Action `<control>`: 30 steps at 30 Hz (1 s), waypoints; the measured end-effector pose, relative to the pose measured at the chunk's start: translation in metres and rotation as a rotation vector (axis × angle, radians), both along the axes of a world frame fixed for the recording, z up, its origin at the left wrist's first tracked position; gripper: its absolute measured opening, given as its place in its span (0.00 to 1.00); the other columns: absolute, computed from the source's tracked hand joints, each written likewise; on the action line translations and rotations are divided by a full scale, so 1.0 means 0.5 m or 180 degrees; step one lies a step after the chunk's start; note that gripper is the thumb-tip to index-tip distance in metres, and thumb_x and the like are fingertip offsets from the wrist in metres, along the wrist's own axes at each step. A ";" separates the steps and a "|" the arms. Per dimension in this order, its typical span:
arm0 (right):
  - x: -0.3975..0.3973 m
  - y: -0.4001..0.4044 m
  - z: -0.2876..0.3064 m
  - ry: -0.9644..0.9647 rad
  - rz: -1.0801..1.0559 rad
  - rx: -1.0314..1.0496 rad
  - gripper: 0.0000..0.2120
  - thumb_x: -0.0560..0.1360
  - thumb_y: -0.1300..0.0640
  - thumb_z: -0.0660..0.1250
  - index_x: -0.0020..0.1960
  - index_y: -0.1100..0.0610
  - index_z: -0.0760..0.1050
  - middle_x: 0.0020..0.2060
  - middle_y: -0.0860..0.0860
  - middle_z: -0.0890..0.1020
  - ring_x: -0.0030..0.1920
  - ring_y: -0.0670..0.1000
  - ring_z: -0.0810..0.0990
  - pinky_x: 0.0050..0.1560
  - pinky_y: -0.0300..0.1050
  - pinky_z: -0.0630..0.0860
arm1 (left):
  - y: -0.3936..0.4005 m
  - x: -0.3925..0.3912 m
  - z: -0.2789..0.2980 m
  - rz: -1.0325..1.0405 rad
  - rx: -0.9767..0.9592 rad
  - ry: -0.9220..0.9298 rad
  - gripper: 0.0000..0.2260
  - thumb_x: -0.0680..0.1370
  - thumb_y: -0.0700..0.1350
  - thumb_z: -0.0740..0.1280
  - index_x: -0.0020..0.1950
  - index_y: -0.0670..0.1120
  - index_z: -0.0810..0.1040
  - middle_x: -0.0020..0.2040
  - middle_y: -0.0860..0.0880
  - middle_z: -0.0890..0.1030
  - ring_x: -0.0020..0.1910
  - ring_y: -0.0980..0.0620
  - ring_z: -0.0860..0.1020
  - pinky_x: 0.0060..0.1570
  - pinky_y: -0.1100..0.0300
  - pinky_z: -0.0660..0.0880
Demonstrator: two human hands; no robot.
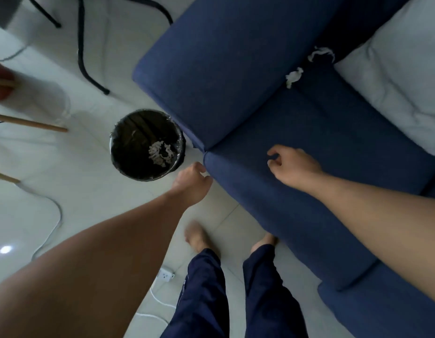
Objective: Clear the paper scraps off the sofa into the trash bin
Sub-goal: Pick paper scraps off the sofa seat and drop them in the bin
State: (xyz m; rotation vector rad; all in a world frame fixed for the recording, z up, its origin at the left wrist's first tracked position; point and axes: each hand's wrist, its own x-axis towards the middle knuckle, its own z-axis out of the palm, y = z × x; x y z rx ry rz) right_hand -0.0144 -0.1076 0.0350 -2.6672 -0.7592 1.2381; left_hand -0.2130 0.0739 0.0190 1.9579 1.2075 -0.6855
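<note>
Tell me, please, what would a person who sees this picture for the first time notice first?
First, the big dark blue sofa on the right, with two white paper scraps lying near its back corner. Next, the round black-lined trash bin on the pale floor beside the sofa, with scraps already inside. Both hands reach forward, apparently empty: the left hand near the bin, the right hand over the seat.

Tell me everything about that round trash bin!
The trash bin is small, round and dark, lined with a shiny black plastic bag folded over its rim. It stands upright on the pale tiled floor, close beside the blue sofa's corner. Crumpled white paper scraps already lie inside. No hand touches it.
</note>
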 end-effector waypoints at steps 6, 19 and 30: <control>0.112 -0.086 0.028 -0.0024 -0.0140 -0.0024 0.20 0.83 0.43 0.59 0.74 0.42 0.71 0.61 0.46 0.82 0.57 0.53 0.80 0.54 0.52 0.81 | -0.067 0.155 0.026 -0.0126 0.0037 -0.0231 0.16 0.79 0.49 0.65 0.66 0.47 0.77 0.58 0.45 0.80 0.58 0.41 0.79 0.50 0.57 0.74; 0.252 -0.233 0.020 -0.0175 -0.0568 0.0203 0.16 0.85 0.46 0.58 0.70 0.45 0.73 0.54 0.46 0.84 0.49 0.52 0.82 0.44 0.49 0.79 | -0.201 0.394 0.007 -0.0350 -0.0039 -0.0243 0.17 0.79 0.54 0.66 0.67 0.52 0.75 0.59 0.51 0.79 0.52 0.48 0.80 0.53 0.54 0.78; 0.289 -0.283 0.001 -0.0118 -0.0915 0.0302 0.14 0.85 0.45 0.59 0.68 0.44 0.74 0.52 0.44 0.84 0.47 0.51 0.82 0.43 0.48 0.79 | -0.163 0.553 -0.005 -0.0866 0.0394 -0.0171 0.21 0.79 0.52 0.63 0.72 0.50 0.72 0.64 0.48 0.78 0.58 0.44 0.79 0.60 0.48 0.78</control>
